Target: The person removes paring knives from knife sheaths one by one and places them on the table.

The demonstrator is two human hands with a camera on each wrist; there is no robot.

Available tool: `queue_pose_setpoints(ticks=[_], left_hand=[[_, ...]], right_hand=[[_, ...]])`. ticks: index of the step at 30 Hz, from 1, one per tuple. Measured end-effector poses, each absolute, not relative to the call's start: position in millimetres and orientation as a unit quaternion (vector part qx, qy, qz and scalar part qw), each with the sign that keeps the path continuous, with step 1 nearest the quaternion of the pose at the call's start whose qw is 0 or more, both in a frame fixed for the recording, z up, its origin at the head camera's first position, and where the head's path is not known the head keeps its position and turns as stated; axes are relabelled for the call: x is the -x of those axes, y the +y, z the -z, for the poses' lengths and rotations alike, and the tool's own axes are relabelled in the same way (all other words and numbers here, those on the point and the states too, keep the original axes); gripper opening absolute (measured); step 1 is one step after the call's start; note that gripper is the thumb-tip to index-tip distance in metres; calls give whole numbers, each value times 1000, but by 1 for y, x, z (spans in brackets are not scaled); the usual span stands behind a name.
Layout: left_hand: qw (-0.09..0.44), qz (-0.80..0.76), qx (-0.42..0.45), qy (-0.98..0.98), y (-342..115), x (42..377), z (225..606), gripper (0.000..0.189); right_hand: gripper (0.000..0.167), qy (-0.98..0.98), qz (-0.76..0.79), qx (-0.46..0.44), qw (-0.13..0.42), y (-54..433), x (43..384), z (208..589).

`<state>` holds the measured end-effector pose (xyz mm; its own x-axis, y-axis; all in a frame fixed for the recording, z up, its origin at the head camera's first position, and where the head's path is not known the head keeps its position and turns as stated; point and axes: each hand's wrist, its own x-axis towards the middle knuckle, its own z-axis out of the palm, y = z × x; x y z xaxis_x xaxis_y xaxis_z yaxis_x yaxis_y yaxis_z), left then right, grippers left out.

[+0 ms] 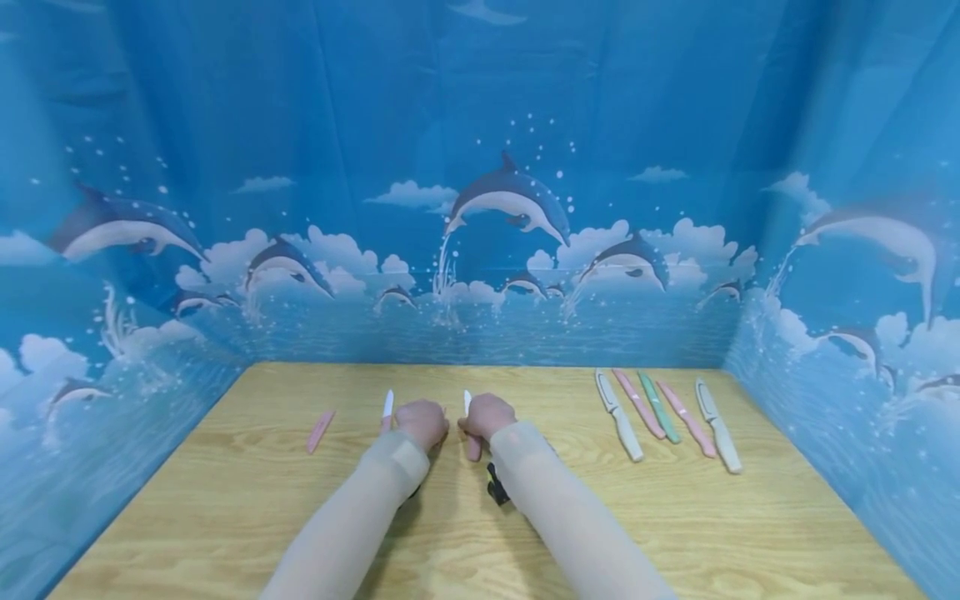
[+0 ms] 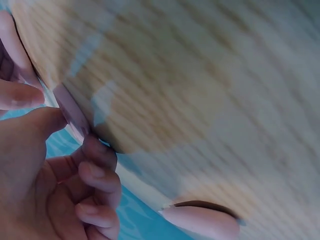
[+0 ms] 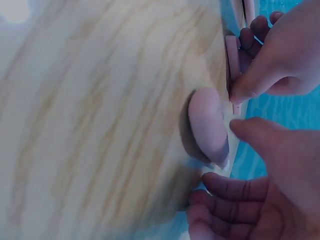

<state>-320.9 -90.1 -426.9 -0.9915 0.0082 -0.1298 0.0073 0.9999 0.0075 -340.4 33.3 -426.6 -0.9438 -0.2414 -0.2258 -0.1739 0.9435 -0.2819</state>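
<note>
Between thumb and fingertips my left hand (image 1: 422, 421) pinches a flat pink piece that looks like a knife sheath (image 2: 72, 112), low over the table. Just left of this hand lies a knife (image 1: 387, 408) with a white blade and pink handle. A second pink-handled knife (image 1: 474, 448) lies under my right hand (image 1: 489, 415), its pale blade tip pointing away. In the right wrist view the right thumb and fingers are spread around that knife's handle (image 3: 209, 125), with gaps showing beside it. Farther left rests a loose pink sheath (image 1: 321, 432).
At the right of the wooden table (image 1: 555, 533) several knives lie in a slanted row: a white one (image 1: 627, 433), a pink one (image 1: 639, 404), a green one (image 1: 660, 408), and others. A blue dolphin-print curtain (image 1: 337, 167) stands along the table's back and sides.
</note>
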Motion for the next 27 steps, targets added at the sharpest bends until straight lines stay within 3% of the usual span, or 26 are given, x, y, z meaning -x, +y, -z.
queue_pose_setpoints(ticks=[9, 20, 27], left_hand=[[61, 0, -18, 998, -93, 323, 424, 35], [86, 0, -3, 996, -87, 321, 421, 23], [85, -30, -1, 996, -91, 319, 424, 31]], right_hand=[[45, 992, 91, 69, 50, 41, 343, 411], [91, 994, 100, 49, -4, 85, 352, 421], [98, 995, 87, 40, 10, 115, 355, 426]])
